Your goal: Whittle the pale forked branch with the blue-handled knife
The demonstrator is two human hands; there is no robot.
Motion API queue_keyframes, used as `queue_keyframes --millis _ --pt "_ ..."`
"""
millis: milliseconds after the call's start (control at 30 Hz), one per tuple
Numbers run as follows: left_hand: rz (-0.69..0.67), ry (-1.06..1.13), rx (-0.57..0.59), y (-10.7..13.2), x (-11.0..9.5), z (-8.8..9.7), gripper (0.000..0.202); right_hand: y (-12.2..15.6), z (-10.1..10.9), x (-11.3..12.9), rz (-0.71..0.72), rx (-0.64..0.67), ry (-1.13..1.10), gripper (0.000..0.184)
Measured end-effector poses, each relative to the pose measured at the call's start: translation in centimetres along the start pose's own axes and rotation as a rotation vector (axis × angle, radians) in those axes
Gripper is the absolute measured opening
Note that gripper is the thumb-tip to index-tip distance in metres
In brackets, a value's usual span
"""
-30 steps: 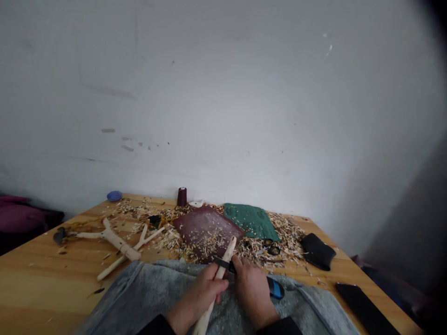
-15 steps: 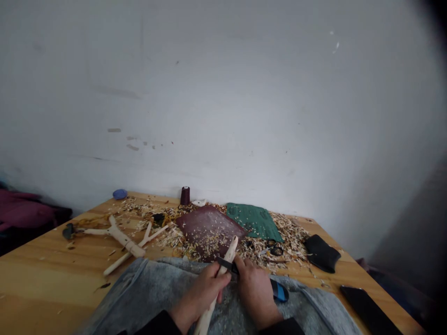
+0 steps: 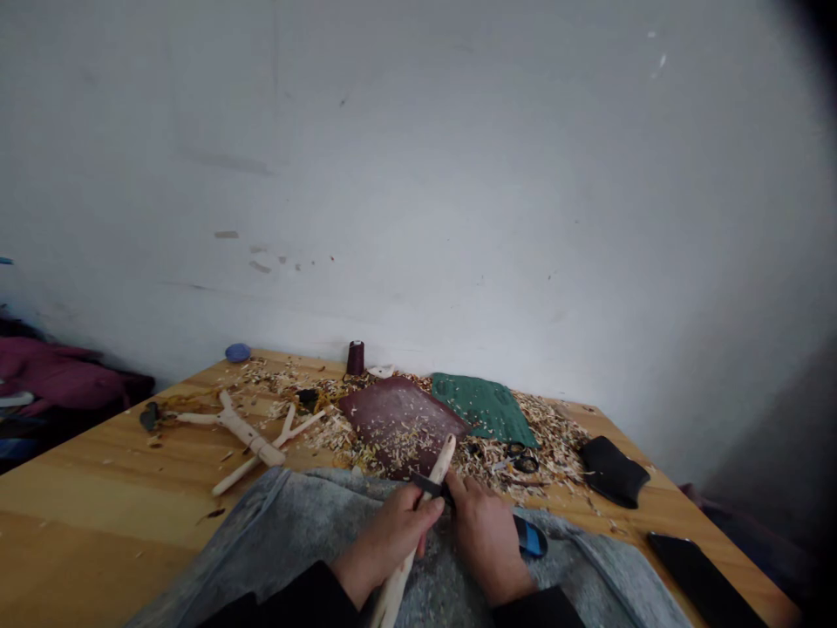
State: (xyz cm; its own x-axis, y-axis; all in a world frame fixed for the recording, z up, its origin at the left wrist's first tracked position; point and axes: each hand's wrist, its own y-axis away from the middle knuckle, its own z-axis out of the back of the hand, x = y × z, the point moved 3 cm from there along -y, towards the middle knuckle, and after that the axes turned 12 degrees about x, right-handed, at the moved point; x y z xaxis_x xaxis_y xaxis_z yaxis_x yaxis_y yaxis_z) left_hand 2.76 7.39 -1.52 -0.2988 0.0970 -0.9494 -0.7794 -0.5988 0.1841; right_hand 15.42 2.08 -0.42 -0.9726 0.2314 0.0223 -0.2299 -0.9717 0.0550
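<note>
Forked peeled branches [image 3: 248, 439] are lying on a pine table [image 3: 98, 488] amid wood shavings [image 3: 553, 453], beside a maroon leather pad [image 3: 400, 423] and a green mat [image 3: 482, 408], as a person's left hand [image 3: 391, 539] is clamping a peeled wooden stick [image 3: 396, 593] above a grey cloth [image 3: 314, 515]. Close beside it, the right hand [image 3: 487, 539] is gripping a blue-handled knife [image 3: 531, 538], its dark blade lying across the stick. The stick appears light, stiff and slender, best held low on the shaft, below the blade. A black pouch [image 3: 613, 471] is sitting at right; no writing is legible.
</note>
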Motion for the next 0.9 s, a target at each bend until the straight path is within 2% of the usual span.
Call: queue_keyframes --millis 100,467,667,900 --pt "-0.001 -0.008 -0.016 -0.18 0.28 0.01 0.032 0.18 -0.22 0.61 0.03 -0.005 0.0 0.038" --pt "0.007 -0.003 -0.034 0.08 -0.22 -0.05 0.033 0.1 -0.14 0.44 0.027 -0.012 -0.012 0.037" --pt "0.035 0.068 0.019 0.11 0.11 -0.08 0.043 0.19 0.01 0.8 0.019 0.006 -0.001 0.035" --pt "0.042 -0.05 0.016 0.34 -0.42 -0.11 0.03 0.3 -0.08 1.05 0.029 0.016 -0.021 0.037"
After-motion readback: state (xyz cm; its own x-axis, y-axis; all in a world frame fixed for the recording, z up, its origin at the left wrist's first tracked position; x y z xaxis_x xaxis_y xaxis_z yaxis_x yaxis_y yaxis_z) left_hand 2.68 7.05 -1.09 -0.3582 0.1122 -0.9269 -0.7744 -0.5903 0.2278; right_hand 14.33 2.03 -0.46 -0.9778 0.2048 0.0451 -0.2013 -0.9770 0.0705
